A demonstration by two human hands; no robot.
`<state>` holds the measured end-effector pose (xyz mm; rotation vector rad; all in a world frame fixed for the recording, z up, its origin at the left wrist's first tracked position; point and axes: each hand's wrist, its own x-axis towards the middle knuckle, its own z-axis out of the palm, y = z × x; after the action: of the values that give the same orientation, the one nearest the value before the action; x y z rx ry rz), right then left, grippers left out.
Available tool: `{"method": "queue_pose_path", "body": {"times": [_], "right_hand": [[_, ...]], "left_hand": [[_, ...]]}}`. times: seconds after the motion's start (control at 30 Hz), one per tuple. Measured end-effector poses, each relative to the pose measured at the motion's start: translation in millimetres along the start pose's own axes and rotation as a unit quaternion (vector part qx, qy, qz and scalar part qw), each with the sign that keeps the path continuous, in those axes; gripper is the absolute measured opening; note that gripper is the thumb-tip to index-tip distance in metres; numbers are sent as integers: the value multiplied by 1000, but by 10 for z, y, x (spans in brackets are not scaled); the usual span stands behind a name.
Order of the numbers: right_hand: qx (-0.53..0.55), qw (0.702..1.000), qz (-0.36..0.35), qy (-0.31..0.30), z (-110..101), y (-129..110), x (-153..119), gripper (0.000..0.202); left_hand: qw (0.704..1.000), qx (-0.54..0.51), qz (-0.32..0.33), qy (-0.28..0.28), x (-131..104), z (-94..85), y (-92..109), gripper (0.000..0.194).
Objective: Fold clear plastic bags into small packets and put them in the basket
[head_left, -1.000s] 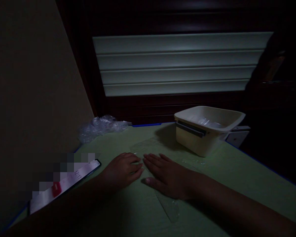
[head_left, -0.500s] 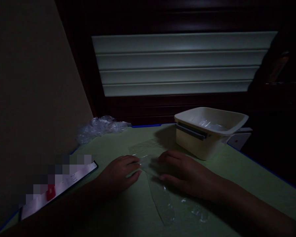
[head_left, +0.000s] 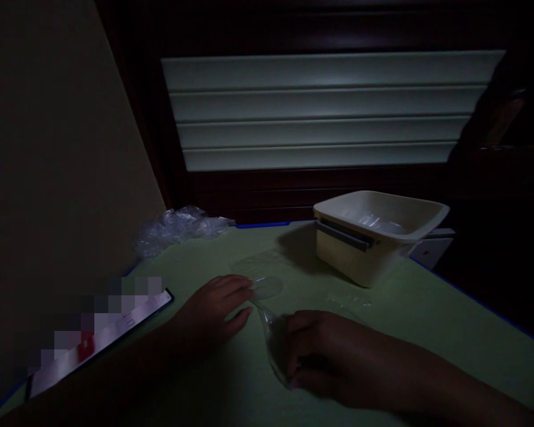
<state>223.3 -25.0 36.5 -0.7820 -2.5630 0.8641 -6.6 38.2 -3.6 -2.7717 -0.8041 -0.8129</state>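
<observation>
Left hand (head_left: 218,305) is loosely open, fingertips on the clear plastic (head_left: 269,289), prob just steadying it, while the right hand (head_left: 338,356) has its near edge in a mostly closed grip

A room in a home is being suggested, though the exact kind of room cannot be told in the dimness. A dark wooden frame is being filled by pale slatted panels (head_left: 320,112), and a plain wall (head_left: 57,148) is being seen at the left. A green tabletop (head_left: 204,255) is being shared by a phone (head_left: 111,335), crumpled clear plastic (head_left: 182,228) and a cream tub (head_left: 351,258).
</observation>
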Motion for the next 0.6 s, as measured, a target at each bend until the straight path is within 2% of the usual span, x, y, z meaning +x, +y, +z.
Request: {"method": "queue_pose_path", "body": {"times": [0.1, 0.27, 0.37, 0.47, 0.6], "right_hand": [[23, 1000, 6, 7, -14, -41, -10, 18], [85, 996, 13, 5, -38, -70, -40, 15], [139, 990, 24, 2, -26, -66, -46, 11], [210, 975, 56, 33, -13, -51, -32, 3], [317, 939, 110, 72, -3, 13, 3, 12]], "left_hand": [[999, -45, 17, 3, 18, -20, 56, 23], [993, -113, 10, -27, 23, -54, 158, 29], [991, -128, 16, -45, 28, -70, 184, 22], [989, -136, 27, -52, 29, -77, 179, 17], [987, -143, 33, -66, 21, -82, 159, 20]]}}
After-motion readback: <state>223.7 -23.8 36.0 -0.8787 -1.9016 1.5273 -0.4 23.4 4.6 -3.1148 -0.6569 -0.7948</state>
